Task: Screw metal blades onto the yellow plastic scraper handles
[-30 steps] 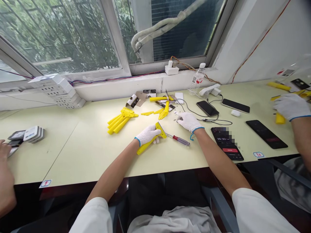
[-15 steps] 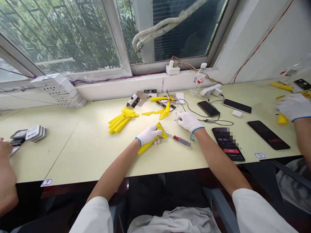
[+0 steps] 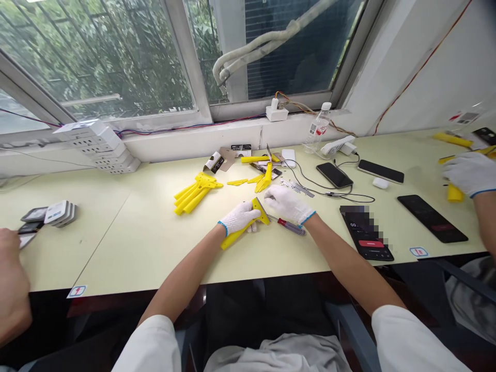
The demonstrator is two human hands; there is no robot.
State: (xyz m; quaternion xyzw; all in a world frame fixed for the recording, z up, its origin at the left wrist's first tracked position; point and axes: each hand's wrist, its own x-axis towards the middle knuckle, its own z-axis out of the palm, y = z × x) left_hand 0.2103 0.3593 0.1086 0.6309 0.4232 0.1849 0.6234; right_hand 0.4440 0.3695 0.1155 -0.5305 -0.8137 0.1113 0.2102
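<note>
My left hand (image 3: 237,217), in a white knit glove, is wrapped round a yellow scraper (image 3: 231,239) whose wide head points up and to the right. Just right of that head is my right hand (image 3: 287,203), gloved too, its fingertips pinched together; anything between them is too small to make out. Under the right hand lies a screwdriver (image 3: 293,226) with a clear and red handle, its shaft partly covered. Beyond the hand are small screws (image 3: 284,183) and flat grey blades (image 3: 304,190). Loose yellow scraper parts (image 3: 256,179) lie farther back.
Several yellow scrapers (image 3: 196,194) are piled to the left. Phones (image 3: 366,232) and a charging cable (image 3: 351,199) occupy the right side, with a plastic bottle (image 3: 318,129) behind. A co-worker's gloved hand (image 3: 470,173) is at far right, another person's bare arm (image 3: 13,284) at far left.
My right hand has moved left from the small screws to beside the scraper head, uncovering the grey blades. The left hand keeps its hold on the scraper.
</note>
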